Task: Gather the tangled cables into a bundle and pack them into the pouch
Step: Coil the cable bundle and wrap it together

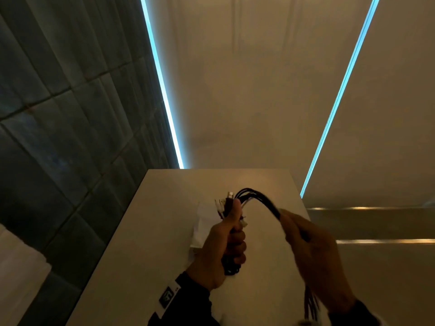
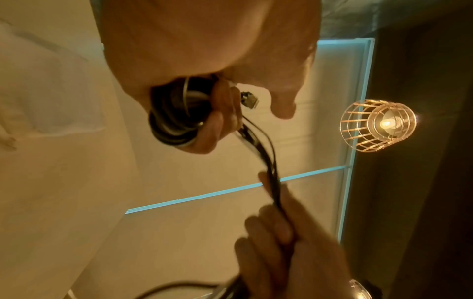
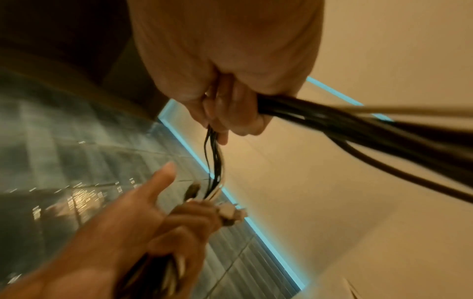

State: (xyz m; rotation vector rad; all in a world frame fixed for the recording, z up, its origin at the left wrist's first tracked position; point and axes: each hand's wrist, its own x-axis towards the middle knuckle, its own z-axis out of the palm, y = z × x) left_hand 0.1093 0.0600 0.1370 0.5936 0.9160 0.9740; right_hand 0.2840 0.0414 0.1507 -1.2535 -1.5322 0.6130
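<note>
A bundle of mostly black cables [image 1: 256, 198] arches between my two hands above the pale table [image 1: 153, 231]. My left hand [image 1: 226, 241] grips the coiled part in a fist, thumb up, with plug ends [image 1: 227, 201] sticking out above it. In the left wrist view the coiled cables [image 2: 176, 113] sit inside that fist. My right hand [image 1: 313, 250] is curled round the loose strands, which trail down past its wrist [image 1: 310, 307]. In the right wrist view the cables [image 3: 332, 119] run out of the right hand [image 3: 230, 109]. A white pouch [image 1: 202, 229] lies flat on the table behind my left hand.
The table's far edge [image 1: 219, 170] meets a beige wall with two lit blue strips [image 1: 164, 95]. Dark tiled floor [image 1: 58, 125] lies to the left. A caged lamp [image 2: 379, 125] shows in the left wrist view.
</note>
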